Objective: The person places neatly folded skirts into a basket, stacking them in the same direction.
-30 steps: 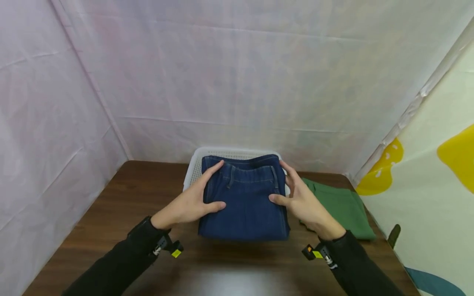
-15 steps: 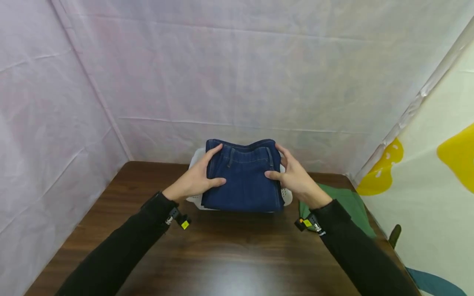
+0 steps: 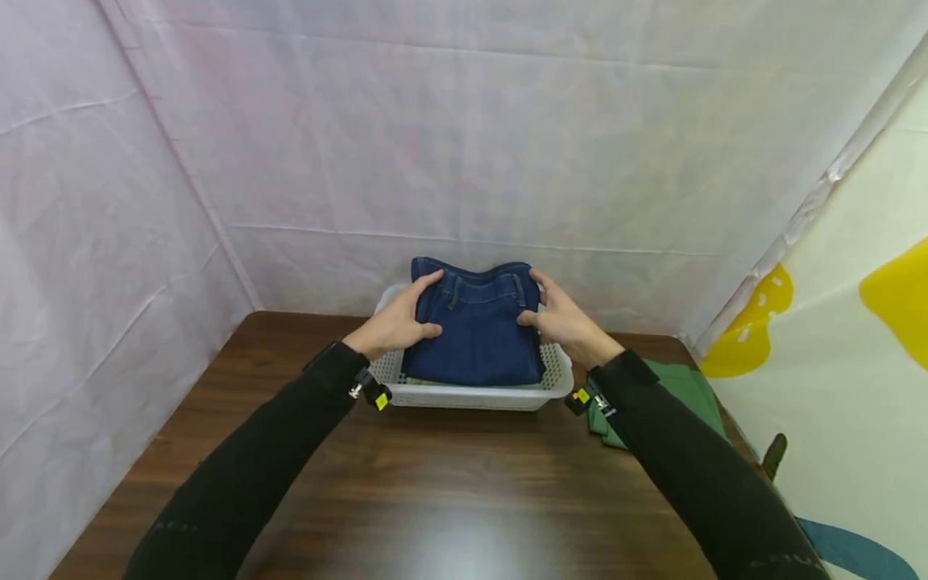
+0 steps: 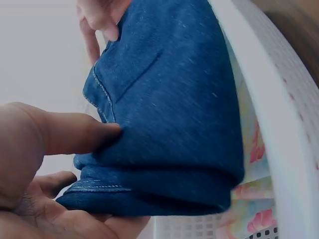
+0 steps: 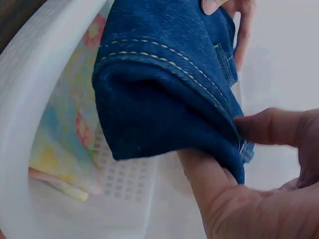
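The folded jeans are right between your two hands, up over the white basket, and neither hand is closer to them. Your left hand pinches the left side, and your right hand pinches the right side. On each hand the thumb is on top and the other fingers go under or into the folds, so the cloth is squeezed in between. From your head view the bundle looks almost square, so I can't tell which way is its long way. The waistband runs from left to right at the far end, away from you, and that end sticks up past the basket's back edge. The end close to you is lower and sits just inside the front wall. Down in the basket, under the jeans, there is a flowery cloth with pink, yellow and blue on it. The wrist views show some holes in the basket floor beside it, but I can't tell if the jeans touch the flowery cloth. The basket sits on the brown table. A folded green cloth lies on the table to the right, partly behind your right sleeve.
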Available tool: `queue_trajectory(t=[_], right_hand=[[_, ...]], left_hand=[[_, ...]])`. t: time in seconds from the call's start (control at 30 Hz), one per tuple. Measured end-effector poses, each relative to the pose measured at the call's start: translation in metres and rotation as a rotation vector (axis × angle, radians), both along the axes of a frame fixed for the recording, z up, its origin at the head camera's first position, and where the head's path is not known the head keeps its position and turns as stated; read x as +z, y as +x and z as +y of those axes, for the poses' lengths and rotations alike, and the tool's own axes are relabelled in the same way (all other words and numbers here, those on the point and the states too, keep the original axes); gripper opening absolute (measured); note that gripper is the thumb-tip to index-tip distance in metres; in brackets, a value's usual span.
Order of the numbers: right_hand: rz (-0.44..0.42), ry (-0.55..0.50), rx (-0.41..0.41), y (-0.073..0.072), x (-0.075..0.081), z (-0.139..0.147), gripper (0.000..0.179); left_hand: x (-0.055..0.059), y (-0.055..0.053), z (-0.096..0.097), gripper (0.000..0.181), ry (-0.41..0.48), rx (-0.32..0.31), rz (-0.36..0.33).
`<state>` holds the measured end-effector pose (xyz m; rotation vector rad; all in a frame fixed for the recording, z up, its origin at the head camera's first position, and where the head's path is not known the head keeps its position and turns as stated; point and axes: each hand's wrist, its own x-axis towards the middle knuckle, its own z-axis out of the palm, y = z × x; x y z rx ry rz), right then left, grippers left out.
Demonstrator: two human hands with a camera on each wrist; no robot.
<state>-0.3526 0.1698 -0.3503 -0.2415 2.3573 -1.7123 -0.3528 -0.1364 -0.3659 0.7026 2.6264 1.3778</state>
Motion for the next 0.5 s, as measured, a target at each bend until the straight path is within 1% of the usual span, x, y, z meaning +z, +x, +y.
queue_trajectory(t=[0.1,0.17,0.33,0.5], right_hand=[[-0.036,0.017,0.019,-0.007,-0.003,-0.002,0.092],[-0.058,0.033,0.023,-0.011,-0.006,-0.003,0.094],[-0.101,0.058,0.039,-0.015,-0.012,-0.005,0.099],[-0.164,0.035,0.061,-0.018,-0.016,-0.006,0.101]], left_hand=[[-0.002,-0.004,-0.001,0.093,-0.027,0.000,-0.010],[-0.005,-0.006,-0.002,0.092,-0.043,-0.010,-0.022],[-0.014,-0.010,-0.001,0.090,-0.061,-0.032,-0.070],[-0.019,-0.014,0.001,0.089,-0.111,-0.025,-0.101]])
